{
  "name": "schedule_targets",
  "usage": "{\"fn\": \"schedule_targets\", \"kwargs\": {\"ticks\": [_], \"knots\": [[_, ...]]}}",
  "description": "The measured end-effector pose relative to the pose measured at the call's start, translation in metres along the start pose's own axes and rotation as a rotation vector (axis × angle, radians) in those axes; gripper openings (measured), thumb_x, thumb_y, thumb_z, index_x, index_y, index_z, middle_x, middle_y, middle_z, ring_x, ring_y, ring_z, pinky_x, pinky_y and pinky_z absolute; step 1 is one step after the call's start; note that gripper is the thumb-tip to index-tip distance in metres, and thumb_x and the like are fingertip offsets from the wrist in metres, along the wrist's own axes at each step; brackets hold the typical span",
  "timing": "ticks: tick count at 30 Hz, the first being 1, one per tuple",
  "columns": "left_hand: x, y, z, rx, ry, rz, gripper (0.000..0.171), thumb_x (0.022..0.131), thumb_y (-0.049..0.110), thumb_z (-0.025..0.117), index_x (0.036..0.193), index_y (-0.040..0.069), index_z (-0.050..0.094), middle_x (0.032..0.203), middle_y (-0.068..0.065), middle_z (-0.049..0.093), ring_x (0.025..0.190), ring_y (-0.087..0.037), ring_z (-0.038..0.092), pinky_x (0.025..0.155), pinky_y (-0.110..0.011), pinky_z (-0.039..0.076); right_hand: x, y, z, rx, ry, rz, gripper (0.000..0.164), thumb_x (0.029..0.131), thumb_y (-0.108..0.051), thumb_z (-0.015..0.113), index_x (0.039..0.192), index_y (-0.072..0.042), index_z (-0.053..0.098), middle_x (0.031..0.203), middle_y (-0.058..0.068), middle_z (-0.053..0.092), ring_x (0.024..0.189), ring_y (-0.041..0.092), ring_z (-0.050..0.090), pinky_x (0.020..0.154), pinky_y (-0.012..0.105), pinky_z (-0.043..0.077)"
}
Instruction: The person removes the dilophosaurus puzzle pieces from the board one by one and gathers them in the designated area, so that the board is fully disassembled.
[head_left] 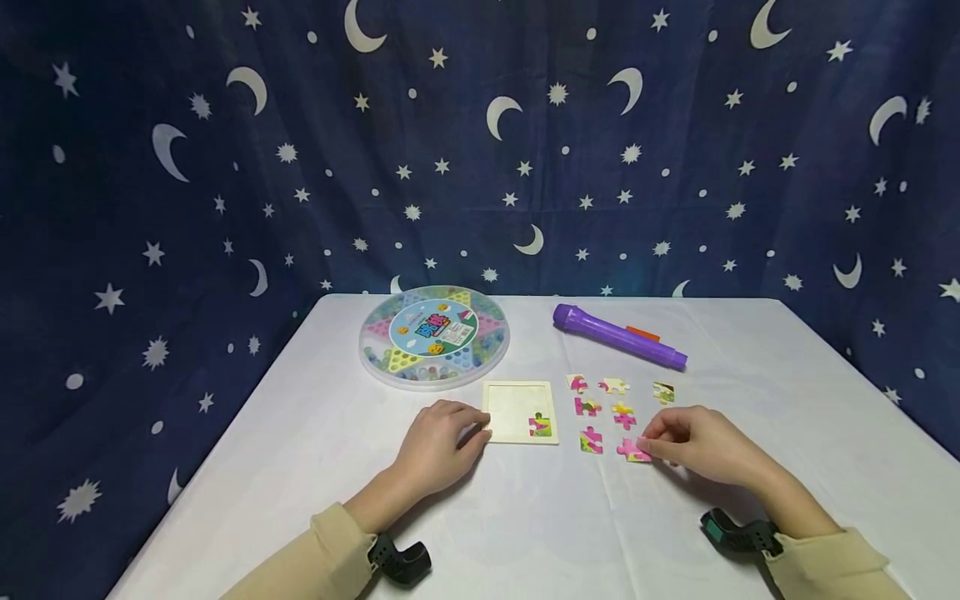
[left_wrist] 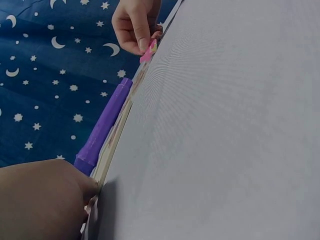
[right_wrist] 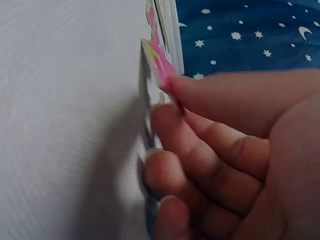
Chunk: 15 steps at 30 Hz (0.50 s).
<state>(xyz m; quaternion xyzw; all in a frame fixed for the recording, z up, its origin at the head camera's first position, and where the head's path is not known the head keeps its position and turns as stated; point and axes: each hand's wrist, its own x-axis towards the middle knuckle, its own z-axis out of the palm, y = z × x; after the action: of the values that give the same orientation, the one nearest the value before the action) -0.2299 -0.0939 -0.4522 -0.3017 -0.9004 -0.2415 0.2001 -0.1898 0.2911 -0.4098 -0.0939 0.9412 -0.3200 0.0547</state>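
Note:
My left hand (head_left: 442,442) holds the left edge of a square wooden puzzle tray (head_left: 510,412) between thumb and fingers. One pink and green jigsaw piece (head_left: 540,425) sits in the tray's near right corner. To the right, my right hand (head_left: 697,442) pinches a pink jigsaw piece (head_left: 632,451); the right wrist view shows this puzzle piece (right_wrist: 161,65) raised at a tilt between thumb and forefinger. Several loose jigsaw pieces lie between the tray and that hand, among them a pink and green one (head_left: 591,440) and a yellow and pink one (head_left: 624,415).
A round, clear-lidded board game box (head_left: 375,367) with coloured marbles stands behind the tray. Right of it lies a purple toy microphone (head_left: 622,337), an orange strip (head_left: 642,333) beside it. A white cloth covers the table (head_left: 525,525); a starry curtain (head_left: 465,150) hangs behind.

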Motion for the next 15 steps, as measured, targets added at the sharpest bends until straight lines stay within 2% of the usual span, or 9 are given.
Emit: {"fn": "schedule_targets", "kwargs": {"ticks": [6, 15], "knots": [[-0.0005, 0.0003, -0.0005, -0.013, 0.002, 0.000, 0.021, 0.092, 0.028, 0.075, 0.110, 0.017, 0.079, 0.108, 0.001, 0.075, 0.107, -0.024, 0.066, 0.091, -0.047, 0.050, -0.0004, 0.0005, 0.0008, -0.027, 0.006, 0.003, 0.018, 0.089, -0.033, 0.081, 0.092, -0.017, 0.072, 0.075, -0.003, 0.061, 0.069, 0.018, 0.051, 0.058, 0.028, 0.040], [0.0003, 0.0017, -0.0002, -0.005, 0.014, 0.010, 0.020, 0.092, 0.026, 0.075, 0.109, 0.015, 0.079, 0.107, 0.000, 0.075, 0.106, -0.024, 0.066, 0.090, -0.047, 0.051, -0.0009, 0.0005, 0.0019, -0.094, 0.087, -0.055, 0.015, 0.087, -0.032, 0.083, 0.088, -0.021, 0.072, 0.075, -0.007, 0.060, 0.070, 0.016, 0.051, 0.060, 0.027, 0.042]]}}
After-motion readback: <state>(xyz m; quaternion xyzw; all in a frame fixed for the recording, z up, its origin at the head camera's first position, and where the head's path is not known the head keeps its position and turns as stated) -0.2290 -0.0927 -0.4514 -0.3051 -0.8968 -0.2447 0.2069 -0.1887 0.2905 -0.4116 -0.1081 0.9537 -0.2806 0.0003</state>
